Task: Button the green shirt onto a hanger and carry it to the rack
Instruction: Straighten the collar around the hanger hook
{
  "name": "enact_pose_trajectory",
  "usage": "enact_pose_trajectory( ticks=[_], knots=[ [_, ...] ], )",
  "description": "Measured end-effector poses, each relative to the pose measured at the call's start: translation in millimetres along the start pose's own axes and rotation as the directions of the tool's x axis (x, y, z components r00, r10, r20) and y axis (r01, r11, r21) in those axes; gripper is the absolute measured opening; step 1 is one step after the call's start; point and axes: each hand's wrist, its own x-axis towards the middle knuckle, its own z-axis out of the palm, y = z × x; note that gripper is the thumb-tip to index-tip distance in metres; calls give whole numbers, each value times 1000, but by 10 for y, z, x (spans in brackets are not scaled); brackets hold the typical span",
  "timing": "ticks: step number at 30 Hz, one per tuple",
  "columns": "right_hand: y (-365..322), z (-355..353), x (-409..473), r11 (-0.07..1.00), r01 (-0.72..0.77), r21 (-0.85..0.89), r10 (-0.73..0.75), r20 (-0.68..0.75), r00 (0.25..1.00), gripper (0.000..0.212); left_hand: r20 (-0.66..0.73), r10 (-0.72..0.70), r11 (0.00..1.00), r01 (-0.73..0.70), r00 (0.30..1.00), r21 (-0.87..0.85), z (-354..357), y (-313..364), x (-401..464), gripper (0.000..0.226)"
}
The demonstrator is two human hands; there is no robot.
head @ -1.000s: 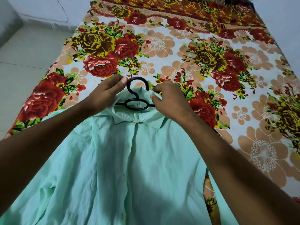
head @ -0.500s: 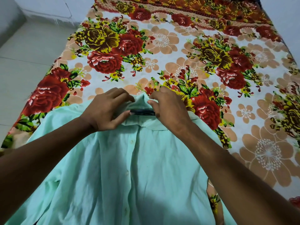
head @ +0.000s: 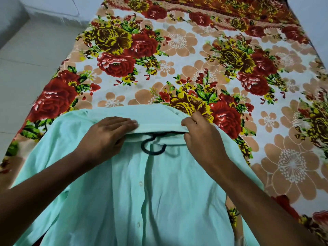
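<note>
While pinching the green shirt's fold, left hand and right hand are flanking the hanger at 9 and 3.
The bed is stretching toward 12 o'clock.

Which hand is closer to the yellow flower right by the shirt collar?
Right. The right hand grips the collar just below the flower; the left hand holds the collar well to its left.

- I see a bed with a flower sheet over it, all big red and yellow flowers.
- The green shirt lies right on the sheet.
- The sheet goes on far past the shirt.
- Left of the shirt is pale floor.
</note>
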Motion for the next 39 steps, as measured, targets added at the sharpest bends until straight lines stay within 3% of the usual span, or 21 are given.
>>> enact_pose_trajectory(
  ticks=[3,7,11,13,17,20,23,28,35,39],
  knots=[
    [-56,100,-186,997,-75,-28,75,-19,997,22,19,-58,998,59,998,-18,126,56,-51,41],
    [-256,246,-470,994,54,-97,-56,-17,998,29,58,-135,991,136,989,-17,152,115,-51,62],
    [-98,308,-503,990,-111,-85,104,-84,991,30,158,-37,999,33,987,28,139,56,-99,62],
    [-102,349,-494,988,-119,-97,111,-82,990,30,219,11,999,-22,976,47,176,-4,-167,61],
    [-37,378,-443,1000,0,14,1,-76,997,36,238,18,1000,-22,971,16,184,-98,-265,60],
    [157,309,-453,983,113,147,-115,1,993,43,260,113,994,-106,959,-41,56,-118,-306,61],
    [277,271,-473,981,177,77,-186,132,974,64,268,154,988,-156,951,-16,-22,-128,-299,68],
    [266,309,-371,980,183,78,-190,81,979,53,224,156,986,-165,962,25,40,-114,-157,43],
    [208,327,-110,974,47,223,-66,81,994,19,274,62,998,-63,960,-3,-34,-78,131,46],
    [143,287,34,967,36,252,-66,112,991,15,339,84,996,-73,937,-44,-71,-207,143,57]
  ],
)
